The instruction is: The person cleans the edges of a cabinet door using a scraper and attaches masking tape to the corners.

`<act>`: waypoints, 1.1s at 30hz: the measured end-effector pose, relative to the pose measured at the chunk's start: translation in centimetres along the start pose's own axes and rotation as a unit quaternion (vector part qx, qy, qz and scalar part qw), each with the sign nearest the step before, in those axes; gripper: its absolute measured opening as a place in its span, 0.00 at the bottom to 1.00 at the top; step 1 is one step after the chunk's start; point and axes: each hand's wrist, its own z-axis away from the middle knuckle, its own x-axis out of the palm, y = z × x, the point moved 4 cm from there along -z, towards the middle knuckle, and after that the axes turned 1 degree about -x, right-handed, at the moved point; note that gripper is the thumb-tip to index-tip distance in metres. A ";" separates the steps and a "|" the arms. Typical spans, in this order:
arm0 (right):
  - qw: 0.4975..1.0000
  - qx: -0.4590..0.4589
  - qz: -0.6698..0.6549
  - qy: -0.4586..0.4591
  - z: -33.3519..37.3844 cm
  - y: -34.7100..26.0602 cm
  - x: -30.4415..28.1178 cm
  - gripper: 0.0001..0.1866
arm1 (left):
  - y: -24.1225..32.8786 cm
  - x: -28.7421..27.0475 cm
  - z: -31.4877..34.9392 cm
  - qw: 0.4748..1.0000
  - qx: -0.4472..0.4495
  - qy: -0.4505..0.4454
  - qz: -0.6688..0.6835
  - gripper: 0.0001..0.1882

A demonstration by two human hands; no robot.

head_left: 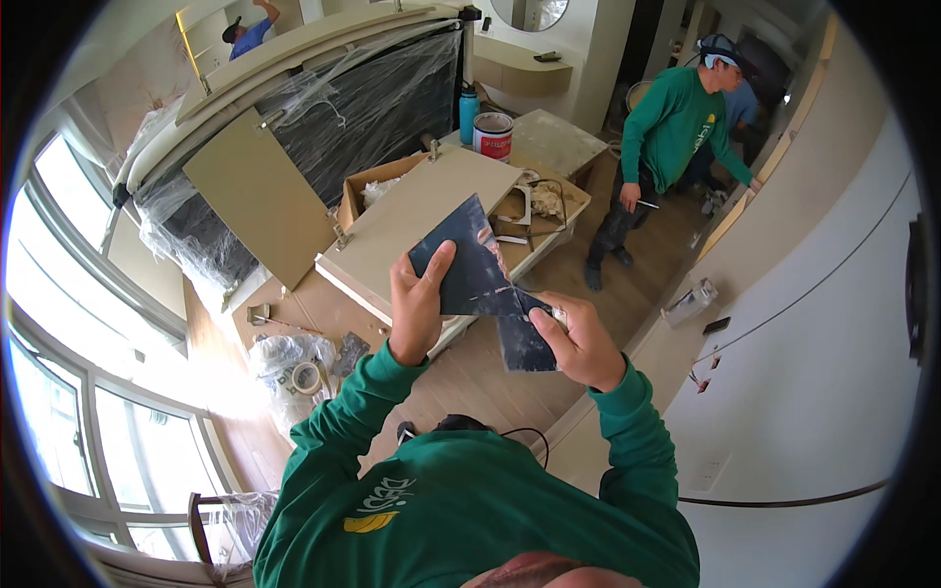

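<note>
In front of my chest I hold a dark, dusty sheet of sandpaper (461, 269) with a ragged pale edge. My left hand (420, 306) grips its larger upper part, thumb lying on top. Lower down, my right hand (583, 345) pinches a narrower dark sandpaper piece (524, 343) between thumb and fingers. The two parts meet or overlap in the middle; whether they are still joined I cannot tell. Just beyond the sheet lies a beige panel (431, 211) with metal hinges, laid flat on a low support.
On the far side stand an open paint can (493, 137) and a blue bottle (469, 113). A second beige panel (260, 196) leans against plastic-wrapped furniture (353, 88). A tape roll (307, 377) lies on plastic at left. A co-worker in green (676, 127) stands beside the right wall.
</note>
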 end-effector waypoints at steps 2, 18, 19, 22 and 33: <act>0.991 0.077 -0.068 0.080 0.1 1.2 -0.9 0.19 | 0.5 -0.3 -0.3 0.996 -0.014 0.057 0.070 0.17; 0.899 -0.145 -0.029 0.413 -2.8 -2.7 0.7 0.22 | 0.5 -0.2 -2.4 0.972 -0.098 0.060 0.206 0.17; 0.899 -0.152 -0.029 0.410 -3.0 -3.1 1.3 0.22 | 1.1 0.0 -2.8 0.975 -0.094 0.046 0.198 0.17; 0.902 -0.177 -0.029 0.393 -2.7 -3.4 3.2 0.23 | 2.3 -0.2 -3.7 0.982 -0.079 0.007 0.173 0.18; 0.928 -0.168 0.044 0.330 -3.2 -5.7 6.1 0.25 | 3.2 -2.4 -5.8 0.975 -0.111 -0.088 0.174 0.18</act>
